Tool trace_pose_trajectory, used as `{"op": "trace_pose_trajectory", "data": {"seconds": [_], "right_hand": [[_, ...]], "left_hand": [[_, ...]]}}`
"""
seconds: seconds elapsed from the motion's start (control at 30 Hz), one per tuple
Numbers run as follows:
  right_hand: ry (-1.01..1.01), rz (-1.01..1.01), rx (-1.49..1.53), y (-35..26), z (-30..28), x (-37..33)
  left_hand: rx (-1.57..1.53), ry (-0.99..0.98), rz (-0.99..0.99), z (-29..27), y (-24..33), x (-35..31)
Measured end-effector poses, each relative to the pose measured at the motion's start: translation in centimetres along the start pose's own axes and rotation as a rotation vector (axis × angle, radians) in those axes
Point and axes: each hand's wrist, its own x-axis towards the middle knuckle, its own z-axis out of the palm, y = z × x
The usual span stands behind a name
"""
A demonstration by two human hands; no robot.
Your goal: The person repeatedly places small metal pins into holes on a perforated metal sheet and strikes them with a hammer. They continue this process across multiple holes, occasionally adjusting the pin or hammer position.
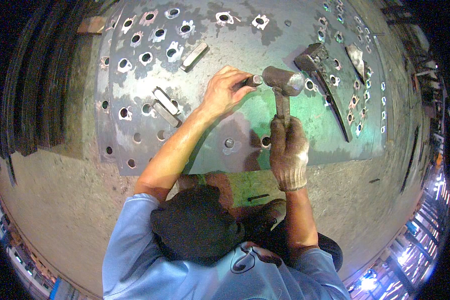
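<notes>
My bare left hand is closed around a short metal bar, like a punch or chisel, its blunt end pointing right. In a knitted work glove, my right hand grips the handle of a hammer. The cylindrical hammer head is close to the bar's end, and a narrow gap shows between them. Both hands are over a large grey steel plate with many round holes, most ringed by bright, ragged marks. My left hand hides the bar's other end.
Left of my left hand lie a metal bar and two more bars, one bright, one duller. A second hammer lies at right, beside a pale wedge-like piece. Dark long steel stock is stacked far left.
</notes>
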Motion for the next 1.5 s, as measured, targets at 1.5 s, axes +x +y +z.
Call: {"op": "trace_pose_trajectory", "data": {"seconds": [1.5], "right_hand": [[-0.238,-0.366,0.034,4.8,0.8,4.6]], "left_hand": [[0.118,-0.064,-0.205,-3.9,6.2,-4.9]]}}
